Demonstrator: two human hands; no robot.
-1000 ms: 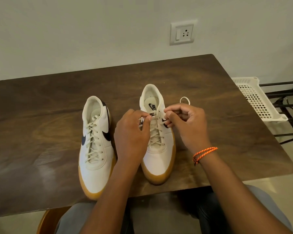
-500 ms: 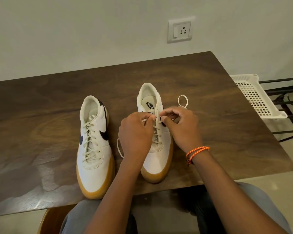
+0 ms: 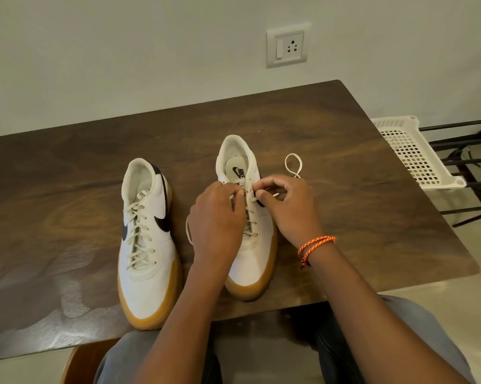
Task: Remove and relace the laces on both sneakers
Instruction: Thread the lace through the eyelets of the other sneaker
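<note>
arms: bare to above the elbow, no sleeves in view
left hand: bare, no rings seen
right hand: bare
bracelet: orange braided cord, looped twice round right wrist
trousers: grey

Two white sneakers with gum-coloured soles and dark swooshes stand upright side by side on the bench, toes toward the near edge, heels toward the far wall. The left sneaker sits closer to the near edge and is fully laced, its cream lace criss-crossing up the eyelets. The right sneaker stands a little farther back, a dark logo printed on its insole. Its lace is threaded through the lower eyelets; one free end curls in a loop on the bench to the right of the heel, another loop shows beside the sneaker's left flank.
</note>
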